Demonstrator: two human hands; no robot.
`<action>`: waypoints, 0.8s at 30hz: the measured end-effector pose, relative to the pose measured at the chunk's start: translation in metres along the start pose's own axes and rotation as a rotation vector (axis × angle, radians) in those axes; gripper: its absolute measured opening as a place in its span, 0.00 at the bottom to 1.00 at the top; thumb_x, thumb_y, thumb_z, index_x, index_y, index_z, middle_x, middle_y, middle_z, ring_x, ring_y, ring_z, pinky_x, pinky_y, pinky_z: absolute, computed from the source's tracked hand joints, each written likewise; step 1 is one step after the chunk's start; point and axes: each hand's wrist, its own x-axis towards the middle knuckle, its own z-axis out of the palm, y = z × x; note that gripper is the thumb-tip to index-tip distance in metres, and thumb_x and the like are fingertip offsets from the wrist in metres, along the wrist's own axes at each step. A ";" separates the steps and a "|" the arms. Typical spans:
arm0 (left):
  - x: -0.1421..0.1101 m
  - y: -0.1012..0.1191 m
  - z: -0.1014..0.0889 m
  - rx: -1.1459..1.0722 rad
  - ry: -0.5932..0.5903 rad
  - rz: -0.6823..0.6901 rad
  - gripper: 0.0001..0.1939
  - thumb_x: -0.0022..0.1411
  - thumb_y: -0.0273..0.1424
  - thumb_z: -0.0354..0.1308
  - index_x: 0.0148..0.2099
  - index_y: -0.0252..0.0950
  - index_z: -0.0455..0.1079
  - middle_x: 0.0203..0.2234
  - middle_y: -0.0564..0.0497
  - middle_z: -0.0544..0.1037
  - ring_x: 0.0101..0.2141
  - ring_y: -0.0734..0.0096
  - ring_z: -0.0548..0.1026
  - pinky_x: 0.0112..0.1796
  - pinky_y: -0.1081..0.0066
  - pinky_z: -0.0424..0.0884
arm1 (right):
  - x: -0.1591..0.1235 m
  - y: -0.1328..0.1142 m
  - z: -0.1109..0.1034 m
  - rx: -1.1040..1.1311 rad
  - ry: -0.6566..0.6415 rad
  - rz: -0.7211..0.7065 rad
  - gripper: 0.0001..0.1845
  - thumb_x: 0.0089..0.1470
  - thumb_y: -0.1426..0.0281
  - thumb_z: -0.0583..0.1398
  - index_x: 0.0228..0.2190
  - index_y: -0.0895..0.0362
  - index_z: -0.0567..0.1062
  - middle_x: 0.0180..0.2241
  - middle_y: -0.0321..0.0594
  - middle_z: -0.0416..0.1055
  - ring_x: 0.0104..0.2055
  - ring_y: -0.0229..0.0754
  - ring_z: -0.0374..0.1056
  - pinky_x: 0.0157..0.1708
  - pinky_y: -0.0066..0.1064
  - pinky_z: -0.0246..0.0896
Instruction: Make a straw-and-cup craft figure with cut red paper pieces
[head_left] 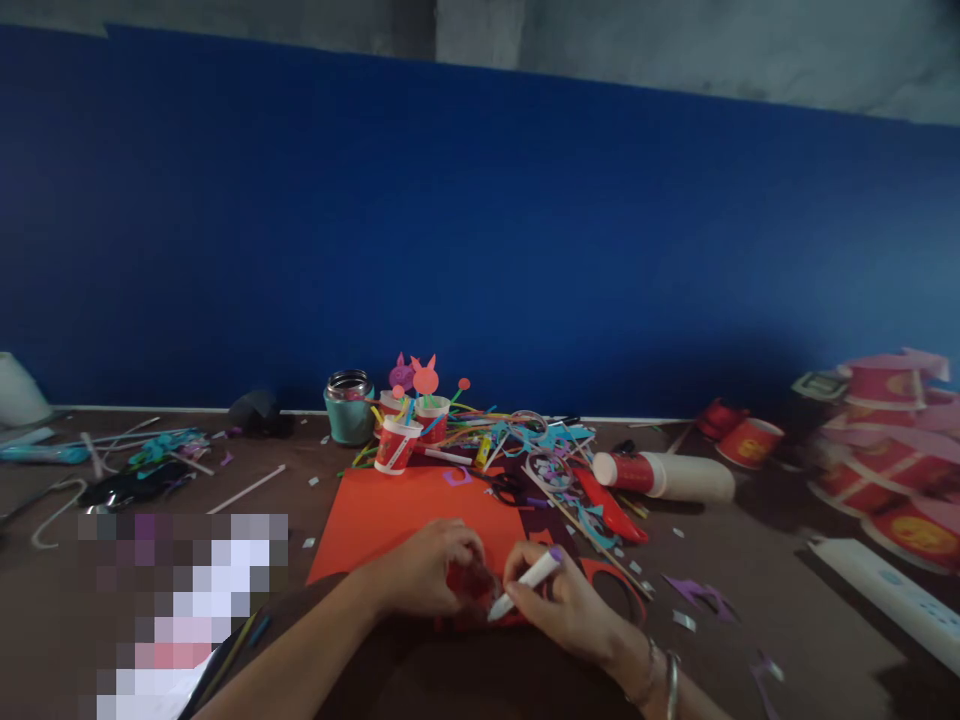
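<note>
My right hand (pixel 566 605) grips a white marker (pixel 534 582) with a purple end, its lower tip pointing down and left. Facing it, my left hand (pixel 427 565) has its fingers curled at the edge of a dark red paper piece (pixel 474 588), whose outline is blurred and partly covered. Both hands are low over the dark table, at the near edge of an orange-red paper sheet (pixel 420 510). Beside my right hand lies a red paper scrap (pixel 600 572) with a round hole cut in it. Black-handled scissors (pixel 506 489) rest on the sheet's far right part.
Red-and-white paper cups (pixel 396 446) with paper animal heads stand behind the sheet, next to a teal jar (pixel 349 412). Paper strips and pipe cleaners (pixel 551 440) are heaped at centre. At right are a stack of white cups (pixel 690 477), decorated red cups (pixel 911 460) and a power strip (pixel 892 595).
</note>
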 end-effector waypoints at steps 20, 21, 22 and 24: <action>0.001 -0.001 -0.001 -0.067 -0.022 -0.017 0.13 0.54 0.41 0.56 0.40 0.44 0.74 0.37 0.53 0.74 0.40 0.69 0.69 0.43 0.71 0.61 | -0.013 -0.007 0.024 -0.775 -0.053 -0.686 0.05 0.46 0.77 0.55 0.22 0.56 0.65 0.20 0.33 0.66 0.23 0.35 0.57 0.22 0.29 0.43; 0.001 -0.001 -0.001 -0.068 -0.022 -0.019 0.13 0.54 0.41 0.56 0.40 0.44 0.74 0.37 0.53 0.74 0.40 0.69 0.69 0.43 0.71 0.60 | -0.013 -0.008 0.024 -0.779 -0.049 -0.679 0.06 0.45 0.77 0.55 0.22 0.56 0.65 0.20 0.34 0.65 0.22 0.36 0.57 0.21 0.30 0.43; 0.001 -0.001 -0.001 -0.067 -0.023 -0.021 0.13 0.54 0.41 0.57 0.40 0.44 0.74 0.37 0.53 0.74 0.40 0.69 0.69 0.43 0.72 0.61 | -0.013 -0.008 0.024 -0.784 -0.051 -0.666 0.06 0.45 0.78 0.54 0.21 0.56 0.66 0.20 0.34 0.65 0.22 0.36 0.57 0.21 0.30 0.42; 0.001 -0.002 0.000 -0.066 -0.019 -0.020 0.13 0.53 0.40 0.57 0.40 0.44 0.75 0.36 0.53 0.74 0.39 0.69 0.69 0.43 0.72 0.61 | -0.013 -0.010 0.023 -0.787 -0.072 -0.633 0.05 0.43 0.77 0.54 0.21 0.56 0.66 0.20 0.35 0.66 0.23 0.37 0.57 0.21 0.31 0.41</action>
